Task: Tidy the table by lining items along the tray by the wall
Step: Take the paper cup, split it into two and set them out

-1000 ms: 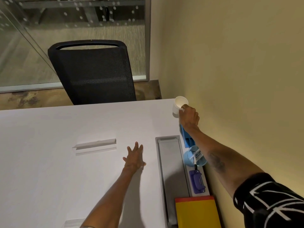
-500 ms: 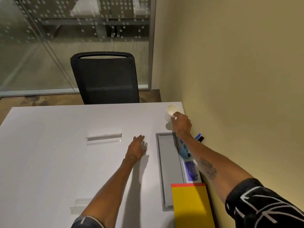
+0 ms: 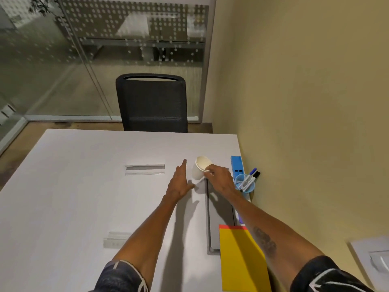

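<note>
My right hand [image 3: 219,179] pinches the rim of a white paper cup [image 3: 200,167], which is tilted above the table near the far end of the grey tray [image 3: 220,220]. My left hand [image 3: 179,182] lies flat on the white table [image 3: 73,197] just left of the cup, fingers apart and holding nothing. Along the wall beside the tray stand a blue box [image 3: 237,166] and a light blue holder [image 3: 245,183] with markers. A yellow folder with a red edge [image 3: 242,258] covers the tray's near end. A purple item under my right forearm is mostly hidden.
Two clear plastic strips lie on the table, one far [image 3: 144,169] and one near [image 3: 114,239]. A black mesh chair [image 3: 152,103] stands at the far edge. The yellow wall runs along the right side, and a glass partition stands behind the chair.
My right hand has carried the cup away from the wall, leftward and nearer, to the tray's far end. My left hand stayed flat on the table. The view has tilted up.
</note>
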### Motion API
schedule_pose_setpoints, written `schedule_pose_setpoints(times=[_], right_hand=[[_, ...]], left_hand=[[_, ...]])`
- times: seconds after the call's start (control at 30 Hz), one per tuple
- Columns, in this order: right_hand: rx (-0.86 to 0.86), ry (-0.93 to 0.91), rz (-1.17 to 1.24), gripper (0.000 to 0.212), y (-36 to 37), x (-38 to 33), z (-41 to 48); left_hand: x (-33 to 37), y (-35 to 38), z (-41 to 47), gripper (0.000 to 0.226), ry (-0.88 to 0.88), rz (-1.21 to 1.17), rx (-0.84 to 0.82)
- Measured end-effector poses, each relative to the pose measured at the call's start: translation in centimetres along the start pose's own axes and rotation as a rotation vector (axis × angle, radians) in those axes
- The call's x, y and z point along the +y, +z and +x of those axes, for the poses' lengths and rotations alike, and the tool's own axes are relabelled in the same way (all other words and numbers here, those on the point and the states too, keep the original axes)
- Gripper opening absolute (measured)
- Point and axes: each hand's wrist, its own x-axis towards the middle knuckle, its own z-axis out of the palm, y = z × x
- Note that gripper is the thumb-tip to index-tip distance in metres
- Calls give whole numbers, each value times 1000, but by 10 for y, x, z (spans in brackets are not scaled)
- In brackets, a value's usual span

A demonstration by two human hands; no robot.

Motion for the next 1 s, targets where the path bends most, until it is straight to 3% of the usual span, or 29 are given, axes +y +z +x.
schedule_pose_setpoints(times=[0.2, 0.4, 0.5, 0.73, 1.0], right_hand=[[-99, -37, 69, 32, 21, -8, -33], [-131, -69, 173, 30, 37, -17, -60], [-128, -85, 209, 33, 40, -22, -72], [-151, -6, 379, 67, 44, -43, -92], [-245, -66, 403, 66, 48, -61, -137]], left_hand=[[-11, 7, -26, 100, 31, -142, 67], [-21, 6, -52, 70, 66, -249, 144], [-27, 1, -64, 65, 59, -257, 158], [-36, -11, -99, 64, 49, -182, 136], [-38, -16, -160, 59, 67, -130, 155]])
